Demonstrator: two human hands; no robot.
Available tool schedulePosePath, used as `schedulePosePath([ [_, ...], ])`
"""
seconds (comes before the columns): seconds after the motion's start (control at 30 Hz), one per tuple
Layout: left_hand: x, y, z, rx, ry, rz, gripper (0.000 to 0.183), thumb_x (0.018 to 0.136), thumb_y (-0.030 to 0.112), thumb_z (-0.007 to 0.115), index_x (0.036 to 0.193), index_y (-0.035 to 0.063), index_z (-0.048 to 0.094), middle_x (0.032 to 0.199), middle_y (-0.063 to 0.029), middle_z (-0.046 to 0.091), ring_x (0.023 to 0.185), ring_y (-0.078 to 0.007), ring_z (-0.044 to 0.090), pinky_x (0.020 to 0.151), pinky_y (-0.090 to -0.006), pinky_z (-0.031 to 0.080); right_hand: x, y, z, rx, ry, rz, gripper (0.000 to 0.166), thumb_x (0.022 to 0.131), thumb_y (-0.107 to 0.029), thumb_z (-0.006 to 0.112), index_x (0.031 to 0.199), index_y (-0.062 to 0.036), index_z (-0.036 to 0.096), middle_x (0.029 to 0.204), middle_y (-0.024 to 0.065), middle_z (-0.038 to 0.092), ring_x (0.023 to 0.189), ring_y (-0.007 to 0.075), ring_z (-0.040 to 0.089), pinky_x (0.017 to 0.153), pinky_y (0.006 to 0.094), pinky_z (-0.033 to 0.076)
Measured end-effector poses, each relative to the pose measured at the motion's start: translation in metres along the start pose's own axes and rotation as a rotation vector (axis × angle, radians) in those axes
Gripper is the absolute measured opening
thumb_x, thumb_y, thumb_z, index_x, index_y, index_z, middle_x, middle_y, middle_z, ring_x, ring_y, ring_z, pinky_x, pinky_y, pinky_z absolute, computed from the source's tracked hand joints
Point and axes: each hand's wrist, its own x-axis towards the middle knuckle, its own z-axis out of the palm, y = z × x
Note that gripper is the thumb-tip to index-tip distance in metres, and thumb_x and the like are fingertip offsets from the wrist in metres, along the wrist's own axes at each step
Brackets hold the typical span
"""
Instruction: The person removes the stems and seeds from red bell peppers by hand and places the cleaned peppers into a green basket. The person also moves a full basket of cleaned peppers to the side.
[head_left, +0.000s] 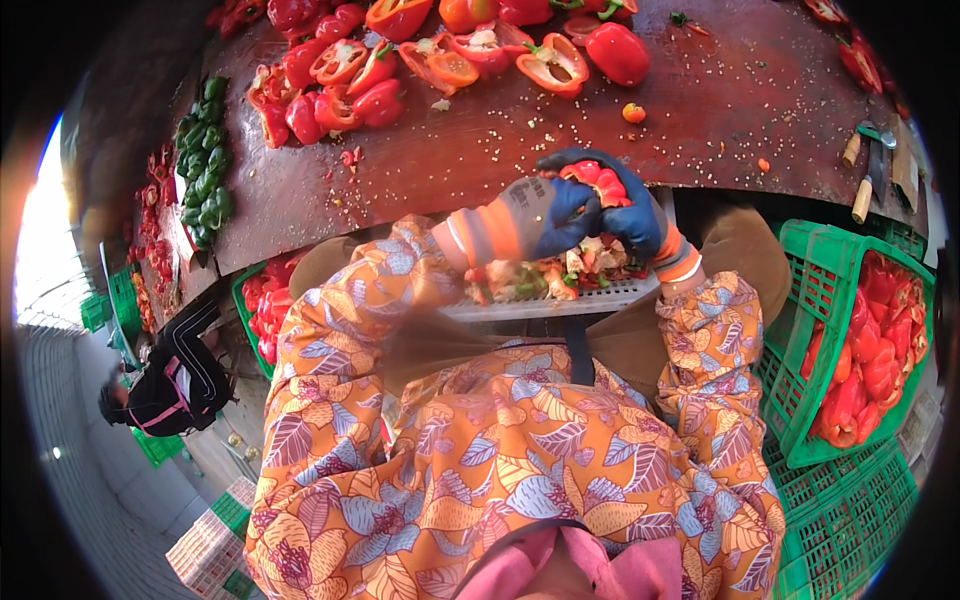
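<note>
Both my hands wear grey and blue coated work gloves with orange cuffs. A piece of red bell pepper (598, 182) is held between them at the near edge of the table. My left hand (555, 217) grips it from the left, its fingers curled and partly hidden. From the right, my right hand (634, 214) wraps its fingers around the far side of the piece. Directly below, a white perforated crate (600, 295) holds pepper cores and green stem scraps. Halved red peppers (553, 66) lie beyond my hands on the reddish-brown table (450, 161), among scattered seeds.
At right, a green crate (795, 337) of red peppers rests on stacked green crates (847, 517). Wooden-handled knives (864, 199) lie on the table's right end. Green peppers (204, 161) line the left side. A person (176, 375) sits at far left. Another crate of peppers (266, 311) stands beside my left knee.
</note>
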Motion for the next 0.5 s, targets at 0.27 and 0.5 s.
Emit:
schedulePosePath([
  [0.27,-0.076,-0.03,-0.01,0.17,0.194,-0.643,0.018,0.091,0.021,0.056,0.097,0.0073,0.066,0.089,-0.021,0.066,0.087,-0.0409,0.064,0.074,-0.0466,0.051,0.018,0.004,-0.018,0.098,0.52,0.117,0.046,0.085,-0.008,0.063,0.129,-0.005,0.049,0.124,0.011,0.06,0.112,0.0267,0.061,0.087,0.0396,0.053],
  [0.5,-0.084,-0.04,-0.001,0.51,0.355,-0.821,0.026,0.086,0.029,0.066,0.105,0.0109,0.068,0.102,-0.0155,0.067,0.099,-0.0358,0.062,0.087,-0.043,0.049,-0.024,-0.021,0.007,-0.688,0.558,-0.027,0.051,0.084,-0.019,0.071,0.13,-0.0044,0.052,0.115,0.0086,0.065,0.094,0.0162,0.062,0.08,0.0285,0.051],
])
